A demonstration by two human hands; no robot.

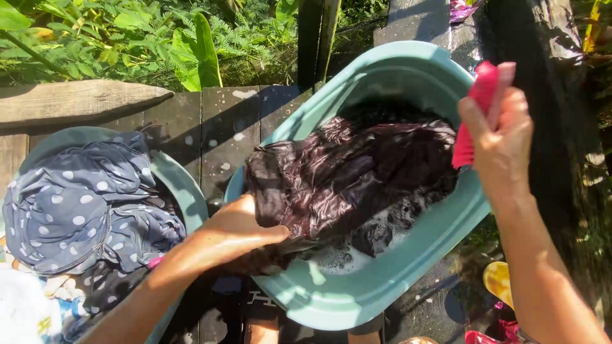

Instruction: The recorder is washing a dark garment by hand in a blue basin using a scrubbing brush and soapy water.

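A teal oval basin point(408, 67) tilts on dark wet planks and holds a wet dark purple garment point(347, 172) with soapy foam point(357, 251) at its low end. My left hand point(239, 229) grips the near edge of the garment at the basin's rim. My right hand point(500, 137) is raised over the basin's right rim, closed around a pink scrubbing brush point(475, 114) with its bristles facing the cloth, apart from it.
A second teal basin point(185, 185) at the left is piled with navy polka-dot clothing point(83, 204). Green plants point(146, 38) lie beyond the wooden planks point(217, 127). A dark post point(542, 57) stands at the right. Coloured items point(500, 283) lie on the ground at lower right.
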